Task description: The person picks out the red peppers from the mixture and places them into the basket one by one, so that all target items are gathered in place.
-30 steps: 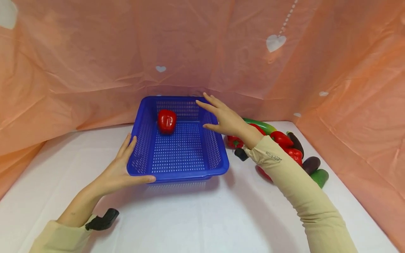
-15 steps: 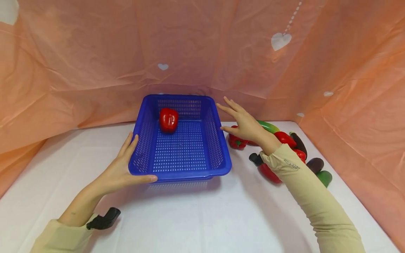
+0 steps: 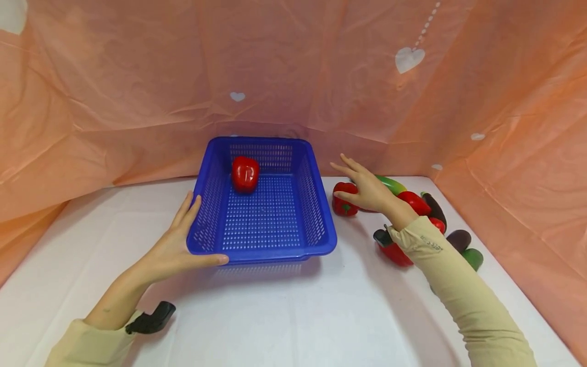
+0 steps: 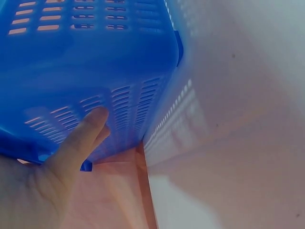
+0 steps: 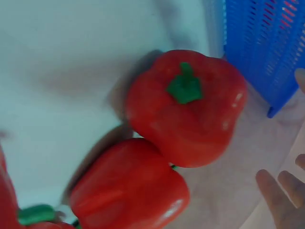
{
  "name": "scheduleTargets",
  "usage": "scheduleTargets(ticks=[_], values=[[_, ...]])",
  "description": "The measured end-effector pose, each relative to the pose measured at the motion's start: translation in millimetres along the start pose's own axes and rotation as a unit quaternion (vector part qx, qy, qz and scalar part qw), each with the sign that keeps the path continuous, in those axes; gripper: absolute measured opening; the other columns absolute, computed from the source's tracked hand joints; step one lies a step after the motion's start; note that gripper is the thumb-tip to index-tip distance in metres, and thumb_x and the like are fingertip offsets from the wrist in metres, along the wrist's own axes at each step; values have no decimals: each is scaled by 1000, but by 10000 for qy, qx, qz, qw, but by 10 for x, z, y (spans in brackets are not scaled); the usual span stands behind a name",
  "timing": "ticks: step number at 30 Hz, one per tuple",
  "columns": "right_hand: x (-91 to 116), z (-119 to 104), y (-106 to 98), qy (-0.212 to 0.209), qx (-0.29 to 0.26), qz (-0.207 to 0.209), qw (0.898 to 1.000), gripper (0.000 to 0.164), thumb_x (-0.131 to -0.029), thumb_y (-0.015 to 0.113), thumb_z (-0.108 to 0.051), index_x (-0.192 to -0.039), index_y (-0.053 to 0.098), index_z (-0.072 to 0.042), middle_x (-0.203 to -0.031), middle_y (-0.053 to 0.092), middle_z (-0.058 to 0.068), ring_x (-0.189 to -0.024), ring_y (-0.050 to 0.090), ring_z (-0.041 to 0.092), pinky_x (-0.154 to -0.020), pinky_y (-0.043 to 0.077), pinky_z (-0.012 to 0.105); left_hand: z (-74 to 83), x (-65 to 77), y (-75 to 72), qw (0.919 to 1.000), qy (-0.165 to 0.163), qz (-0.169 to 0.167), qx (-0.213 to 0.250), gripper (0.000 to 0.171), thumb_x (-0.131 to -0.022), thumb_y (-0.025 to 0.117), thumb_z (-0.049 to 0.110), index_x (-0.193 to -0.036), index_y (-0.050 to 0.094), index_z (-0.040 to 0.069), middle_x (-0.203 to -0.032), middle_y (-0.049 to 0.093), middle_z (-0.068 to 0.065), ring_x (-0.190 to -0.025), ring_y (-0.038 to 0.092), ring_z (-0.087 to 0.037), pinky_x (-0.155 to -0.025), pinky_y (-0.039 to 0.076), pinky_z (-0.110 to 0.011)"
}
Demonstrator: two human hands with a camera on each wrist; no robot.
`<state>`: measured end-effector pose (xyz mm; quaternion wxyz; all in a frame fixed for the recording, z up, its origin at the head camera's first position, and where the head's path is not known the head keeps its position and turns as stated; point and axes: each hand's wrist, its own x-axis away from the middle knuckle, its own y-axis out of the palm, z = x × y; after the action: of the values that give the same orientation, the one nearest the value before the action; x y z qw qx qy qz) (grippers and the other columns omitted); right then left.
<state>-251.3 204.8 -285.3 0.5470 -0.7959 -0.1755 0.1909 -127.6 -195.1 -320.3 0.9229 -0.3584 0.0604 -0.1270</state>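
Note:
A blue perforated plastic basket (image 3: 261,252) stands on the white tabletop, with one red bell pepper (image 3: 245,175) inside at its back left. My left hand (image 3: 171,250) touches the basket's near left corner, fingers straight along the left side and thumb along the front rim. The left wrist view shows fingers (image 4: 78,143) against the outer wall. My right hand (image 3: 369,191) hovers to the right of the basket with fingers spread and holds nothing. Nearest to it is a red bell pepper (image 5: 209,114) with a green stem, touching another red bell pepper (image 5: 131,186).
Under and beyond the right forearm lie more red peppers (image 3: 394,253), dark eggplants (image 3: 458,239), a long green vegetable (image 3: 391,184) and a rounded green one (image 3: 473,258). Orange cloth (image 3: 275,66) with white hearts hangs behind the table and on both sides.
My right hand has moved from over the basket's right rim, rightward and slightly lower, to the peppers. The left hand has kept its place at the basket's corner.

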Motion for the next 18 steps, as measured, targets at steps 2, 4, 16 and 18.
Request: scheduleTargets(ticks=[2,4,16,18], values=[[8,37,40,7,-43,-102,9999,71,-87,70,-24,-149,36,-12,-159,15,18,-145,16,42,-112,25,59,1,2,1,10000,-2,-14,6,128,-69,83,42,-154,-9,15,-160,-19,-7,-143,1,-51,-101,19,-76],[17,70,75,9,-86,-186,9998,71,-87,70,-25,-148,37,-11,-159,15,19,-145,16,43,-112,25,59,4,-1,1,10000,20,-14,-9,128,-69,83,42,-154,-9,15,-160,-19,-7,-143,1,-51,-101,19,-76],[80,195,179,33,-130,-477,9988,68,-86,69,-22,-146,40,-8,-157,20,22,-139,27,47,-104,36,62,-16,0,10,10000,75,29,15,128,-69,84,41,-154,-9,14,-160,-20,-4,-143,1,-50,-101,19,-76],[93,213,195,21,-99,-528,9986,67,-86,68,-21,-145,41,-7,-156,22,23,-138,29,48,-102,37,63,-19,-3,15,10000,76,23,25,128,-69,84,40,-154,-9,14,-160,-20,-5,-143,1,-50,-101,18,-76]])
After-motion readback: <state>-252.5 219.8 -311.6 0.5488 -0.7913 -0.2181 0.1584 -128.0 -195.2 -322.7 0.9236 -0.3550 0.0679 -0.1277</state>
